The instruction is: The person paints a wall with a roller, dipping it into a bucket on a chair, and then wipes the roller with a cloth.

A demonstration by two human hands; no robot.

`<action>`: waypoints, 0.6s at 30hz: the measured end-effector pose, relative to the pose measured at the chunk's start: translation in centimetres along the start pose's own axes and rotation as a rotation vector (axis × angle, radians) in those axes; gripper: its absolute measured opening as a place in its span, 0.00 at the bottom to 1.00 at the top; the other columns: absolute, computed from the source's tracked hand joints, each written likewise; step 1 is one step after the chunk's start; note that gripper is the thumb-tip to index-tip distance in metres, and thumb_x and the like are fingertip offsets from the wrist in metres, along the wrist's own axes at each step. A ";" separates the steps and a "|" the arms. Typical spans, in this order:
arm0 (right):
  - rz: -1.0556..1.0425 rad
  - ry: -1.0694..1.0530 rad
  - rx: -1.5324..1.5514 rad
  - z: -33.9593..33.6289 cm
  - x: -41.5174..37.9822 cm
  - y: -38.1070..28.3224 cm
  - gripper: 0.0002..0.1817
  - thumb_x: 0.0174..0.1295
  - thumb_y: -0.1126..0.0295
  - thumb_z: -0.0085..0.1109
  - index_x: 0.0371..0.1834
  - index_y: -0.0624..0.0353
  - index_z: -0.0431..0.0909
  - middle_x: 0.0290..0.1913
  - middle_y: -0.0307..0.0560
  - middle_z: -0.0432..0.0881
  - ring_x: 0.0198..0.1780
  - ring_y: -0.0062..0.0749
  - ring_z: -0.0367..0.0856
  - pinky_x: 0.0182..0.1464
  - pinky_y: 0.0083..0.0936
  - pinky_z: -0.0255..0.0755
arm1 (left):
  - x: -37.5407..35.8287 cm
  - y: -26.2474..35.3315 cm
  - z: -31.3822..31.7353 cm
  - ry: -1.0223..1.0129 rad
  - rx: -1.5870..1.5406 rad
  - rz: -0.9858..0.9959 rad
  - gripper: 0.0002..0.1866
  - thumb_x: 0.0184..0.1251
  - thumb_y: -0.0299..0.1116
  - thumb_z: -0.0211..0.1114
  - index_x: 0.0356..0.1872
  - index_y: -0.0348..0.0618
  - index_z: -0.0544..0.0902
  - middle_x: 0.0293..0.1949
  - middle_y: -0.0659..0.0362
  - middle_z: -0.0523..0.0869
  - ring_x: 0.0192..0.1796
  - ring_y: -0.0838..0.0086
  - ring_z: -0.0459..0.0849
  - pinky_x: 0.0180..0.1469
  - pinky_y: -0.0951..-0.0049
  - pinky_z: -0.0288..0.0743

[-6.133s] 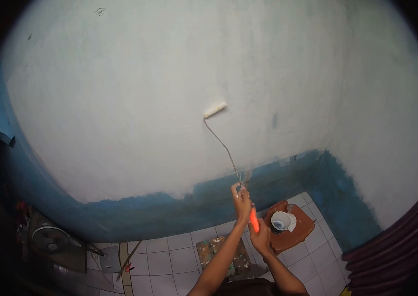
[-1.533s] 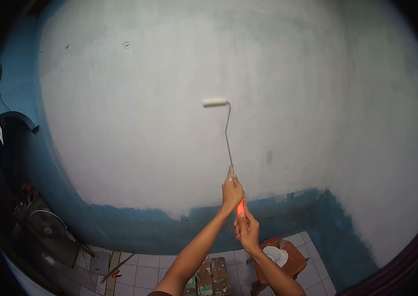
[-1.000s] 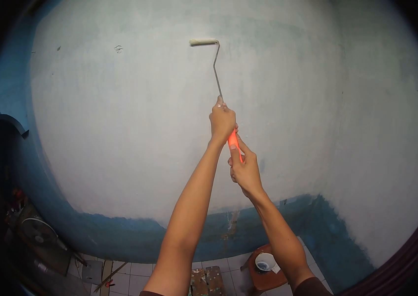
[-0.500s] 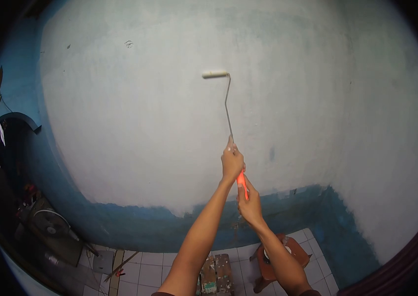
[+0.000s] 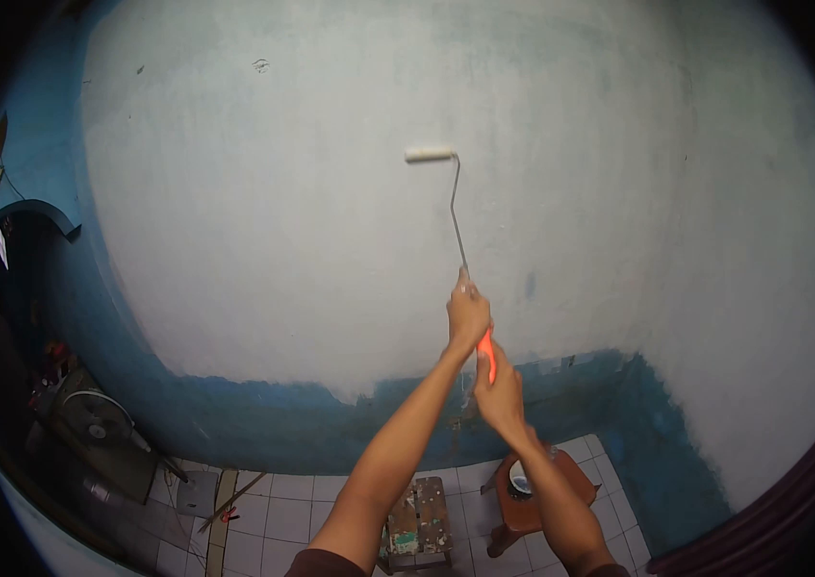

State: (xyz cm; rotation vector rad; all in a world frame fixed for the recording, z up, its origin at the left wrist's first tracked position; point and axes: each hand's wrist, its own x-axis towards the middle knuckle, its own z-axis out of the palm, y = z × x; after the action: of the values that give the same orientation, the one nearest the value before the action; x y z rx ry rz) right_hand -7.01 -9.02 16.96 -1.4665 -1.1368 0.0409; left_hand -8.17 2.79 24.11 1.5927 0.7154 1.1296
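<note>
The left hand (image 5: 468,315) is clamped round the upper end of the paint roller's (image 5: 456,231) grip, forefinger stretched up along the thin metal shank. The right hand (image 5: 497,389) is closed round the lower end of the same grip, just beneath the left, so the two hands sit stacked and touching. Between them shows a short strip of smooth, bright orange handle (image 5: 487,353), probably plastic.

From the left hand the bare grey wire shank rises nearly straight, then bends sharply over to the left into the roller sleeve (image 5: 430,154). The sleeve is a short, pale, fuzzy cylinder lying level and pressed against the wall (image 5: 263,212), well above the hands.

The wall is rough plaster covered in patchy, matt whitish paint, with faint blue-green showing through near the top. Its lower band (image 5: 263,423) is deep blue, and the edge where white meets blue is ragged.

Below, the floor (image 5: 292,505) is glossy white square tile with dark grout. On it stands a paint-spattered wooden stool (image 5: 418,524), and to the right of it a reddish-brown stool (image 5: 528,510) carrying a round white tub (image 5: 521,481). At far left a round fan (image 5: 92,423) stands in shadow. No writing is legible anywhere.
</note>
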 end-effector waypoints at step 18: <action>-0.119 0.078 -0.146 0.2 14.2 -8.0 0.24 0.80 0.58 0.41 0.71 0.61 0.68 0.36 0.71 0.85 0.40 0.69 0.85 0.42 0.52 0.74 | 11.7 12.7 -1.1 -0.015 -0.067 0.275 0.32 0.73 0.23 0.40 0.79 0.35 0.57 0.27 0.51 0.81 0.18 0.67 0.81 0.20 0.65 0.78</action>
State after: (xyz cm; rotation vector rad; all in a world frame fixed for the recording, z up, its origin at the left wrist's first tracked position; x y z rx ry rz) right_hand -4.54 -1.39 31.12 -1.5127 -1.1805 -0.1844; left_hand -5.74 9.44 39.89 1.6754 0.4526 1.3231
